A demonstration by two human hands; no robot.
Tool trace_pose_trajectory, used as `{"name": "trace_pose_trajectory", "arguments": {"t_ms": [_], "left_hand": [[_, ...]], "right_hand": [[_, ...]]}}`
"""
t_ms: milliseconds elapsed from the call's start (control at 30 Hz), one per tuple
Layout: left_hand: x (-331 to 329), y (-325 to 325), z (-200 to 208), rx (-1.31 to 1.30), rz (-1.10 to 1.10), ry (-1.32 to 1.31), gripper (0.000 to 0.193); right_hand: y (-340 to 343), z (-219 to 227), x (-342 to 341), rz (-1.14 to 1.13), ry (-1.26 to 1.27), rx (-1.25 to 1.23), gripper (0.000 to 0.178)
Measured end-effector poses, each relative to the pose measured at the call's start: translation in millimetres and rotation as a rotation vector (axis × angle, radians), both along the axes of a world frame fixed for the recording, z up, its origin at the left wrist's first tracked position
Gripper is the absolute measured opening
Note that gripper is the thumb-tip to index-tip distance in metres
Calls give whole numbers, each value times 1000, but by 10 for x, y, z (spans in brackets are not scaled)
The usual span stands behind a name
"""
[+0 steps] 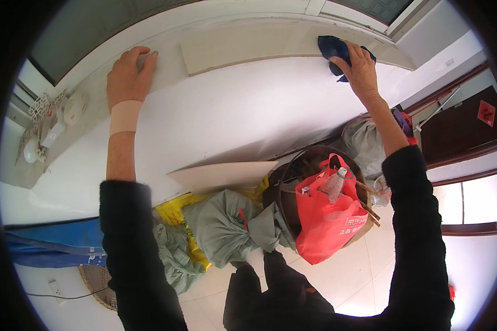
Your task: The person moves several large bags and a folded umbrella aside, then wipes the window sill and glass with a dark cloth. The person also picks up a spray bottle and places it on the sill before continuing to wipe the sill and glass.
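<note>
My right hand (361, 73) grips a dark blue cloth (331, 46) and presses it onto the right part of a long pale slab (248, 46). The slab lies along the windowsill (167, 51), its front edge above the white wall. My left hand (129, 78) rests on the sill, left of the slab and apart from it. Its fingers are bent over the surface, the thumb stands away from them, and nothing shows in it. A tan band (125, 117) wraps my left wrist.
Below the wall stand tied grey-green sacks (221, 223), a loose pale board (221, 175) and a round dark container (287, 193) bearing a red bag (331, 220) with a plastic bottle. Small white objects (52, 128) sit at the sill's left end. Blue sheeting (55, 245) lies lower left.
</note>
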State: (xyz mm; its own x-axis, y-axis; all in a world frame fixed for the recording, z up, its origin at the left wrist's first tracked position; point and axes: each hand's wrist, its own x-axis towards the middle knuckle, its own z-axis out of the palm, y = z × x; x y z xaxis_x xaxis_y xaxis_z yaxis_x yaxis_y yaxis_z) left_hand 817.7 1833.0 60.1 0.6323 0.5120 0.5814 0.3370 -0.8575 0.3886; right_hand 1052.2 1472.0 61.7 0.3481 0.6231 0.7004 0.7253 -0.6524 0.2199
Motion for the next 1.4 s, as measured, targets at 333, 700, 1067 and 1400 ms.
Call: {"name": "trace_pose_trajectory", "arguments": {"t_ms": [333,700,1067,1400], "left_hand": [[-394,-377,178,-744,-334,-528,25],[-320,-1023,-190,-1128,-350,-540,48],[-103,-1363,42,-1214,-180,-629,34],[-140,-1325,-10,-1328,-214,-764,33]], "right_hand": [[47,-27,54,8,-29,35,51],[59,-72,-99,10,65,100,46],[-22,33,-159,150,167,231,40],[-399,-319,-531,547,1753,1460,29]]}}
